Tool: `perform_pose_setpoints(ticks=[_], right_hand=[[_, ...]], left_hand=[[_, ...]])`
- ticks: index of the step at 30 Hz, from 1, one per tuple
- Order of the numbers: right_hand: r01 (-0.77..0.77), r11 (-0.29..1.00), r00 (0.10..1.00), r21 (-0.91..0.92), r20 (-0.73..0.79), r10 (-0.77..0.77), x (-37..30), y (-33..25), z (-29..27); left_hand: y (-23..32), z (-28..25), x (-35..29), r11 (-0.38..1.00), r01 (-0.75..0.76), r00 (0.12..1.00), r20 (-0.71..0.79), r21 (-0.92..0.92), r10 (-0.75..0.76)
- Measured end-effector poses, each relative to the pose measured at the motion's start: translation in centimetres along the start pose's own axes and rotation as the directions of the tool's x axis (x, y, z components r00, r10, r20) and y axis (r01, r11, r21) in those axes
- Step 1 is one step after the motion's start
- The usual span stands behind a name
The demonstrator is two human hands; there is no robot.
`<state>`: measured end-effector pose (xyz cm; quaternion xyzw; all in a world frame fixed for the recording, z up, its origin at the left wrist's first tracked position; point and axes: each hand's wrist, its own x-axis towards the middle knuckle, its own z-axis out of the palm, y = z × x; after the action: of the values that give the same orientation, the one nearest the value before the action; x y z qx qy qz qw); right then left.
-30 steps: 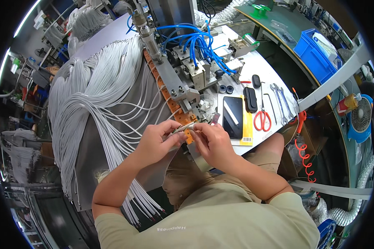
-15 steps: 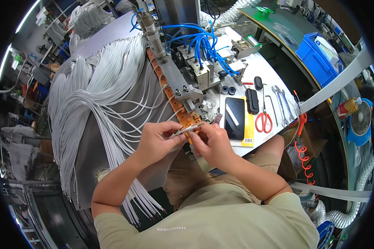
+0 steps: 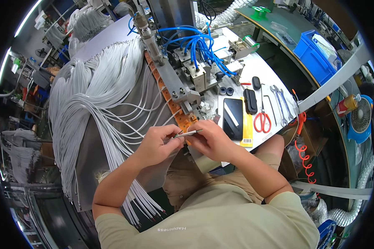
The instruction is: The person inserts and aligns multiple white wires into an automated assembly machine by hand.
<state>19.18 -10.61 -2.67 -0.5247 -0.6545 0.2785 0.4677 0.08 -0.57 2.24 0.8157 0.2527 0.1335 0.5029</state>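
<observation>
Both of my hands meet in front of my lap, at the near end of an orange block strip point(image 3: 169, 101). Between their fingertips is a thin white cable end point(image 3: 190, 133) with dark, thin tips. My left hand point(image 3: 158, 143) pinches its left end. With thumb and fingers, my right hand point(image 3: 212, 140) grips the right part. Much of the piece is hidden by the fingers. A large bundle of light grey cables point(image 3: 97, 97) spreads to the left, with a few strands leading to the orange strip.
A metal fixture point(image 3: 166, 74) with blue air tubes point(image 3: 199, 43) stands beyond my hands. To the right lie a black phone point(image 3: 233, 118), red-handled scissors point(image 3: 262, 120), wrenches point(image 3: 280, 103) and a black case point(image 3: 250, 101). A red coiled hose point(image 3: 302, 159) hangs at the far right.
The white piece has come slightly lower and nearer to me, its dark right tip now showing past my right fingers. Both hands stay close together.
</observation>
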Motion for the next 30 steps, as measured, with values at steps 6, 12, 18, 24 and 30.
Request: perform_pose_setpoints(ticks=[6,12,18,24,30], right_hand=[[0.266,0.923,0.927,-0.279,-0.187,-0.324,0.5,-0.1,0.9],[-0.005,0.945,0.931,-0.326,-0.348,-0.114,1.2,2.5,0.1],[-0.266,0.906,0.89,0.33,-0.277,0.362,0.6,5.2,0.6],[-0.447,0.813,0.873,0.374,-0.017,0.488,2.1,4.2,-1.7],[-0.539,0.735,0.798,0.412,-0.028,0.602,1.9,3.9,-0.8]], left_hand=[[-0.3,-0.4,0.0,0.989,0.09,0.995,0.041,-0.116,-0.086],[1.6,0.4,-0.5,0.831,-0.347,0.867,-0.189,0.435,0.461],[0.1,0.1,-0.5,0.897,-0.407,0.883,0.327,0.175,0.336],[1.3,-0.5,0.0,0.958,0.282,0.906,0.313,0.053,-0.284],[-0.4,0.2,0.0,0.895,-0.197,0.98,0.056,0.399,0.191]])
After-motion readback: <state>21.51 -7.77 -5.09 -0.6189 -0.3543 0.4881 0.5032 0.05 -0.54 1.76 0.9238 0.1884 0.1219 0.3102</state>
